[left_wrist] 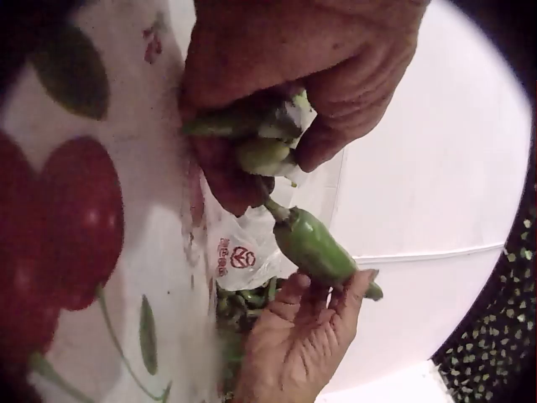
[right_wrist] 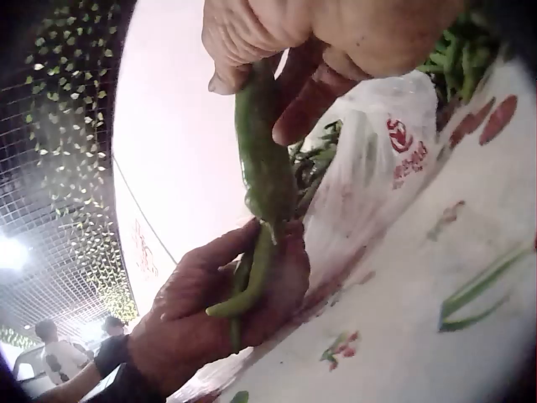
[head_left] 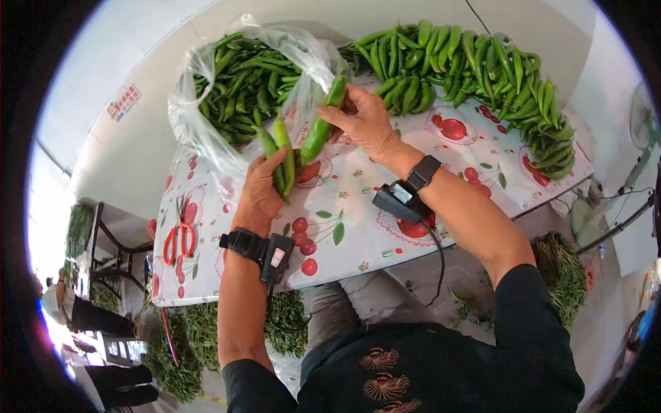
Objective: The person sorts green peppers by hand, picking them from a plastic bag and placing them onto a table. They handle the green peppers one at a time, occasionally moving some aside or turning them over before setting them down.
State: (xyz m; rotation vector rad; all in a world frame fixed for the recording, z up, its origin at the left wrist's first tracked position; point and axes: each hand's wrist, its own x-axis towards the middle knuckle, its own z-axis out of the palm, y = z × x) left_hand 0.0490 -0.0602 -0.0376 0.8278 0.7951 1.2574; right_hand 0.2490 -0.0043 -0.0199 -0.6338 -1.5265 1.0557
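Note:
My right hand [head_left: 370,125] pinches a thick green pepper [head_left: 318,138] between thumb and fingers above the table. Just left of it, my left hand [head_left: 263,187] grips a few slimmer green peppers [head_left: 287,157], which stick out past its thumb. In the left wrist view the right hand's pepper [left_wrist: 315,248] has its stem pointing toward the left hand. The right wrist view shows that pepper [right_wrist: 265,155] hanging with its lower end close over the left hand's peppers [right_wrist: 262,277]. Behind the hands, a clear plastic bag [head_left: 180,117] stands open, full of green peppers [head_left: 241,82].
A long curved heap of green peppers [head_left: 482,65] lies along the table's back and right side. Red-handled scissors [head_left: 180,241] rest on the fruit-patterned tablecloth [head_left: 358,241] at left. Bundles of greenery [head_left: 172,358] lie on the floor, and people stand at far left.

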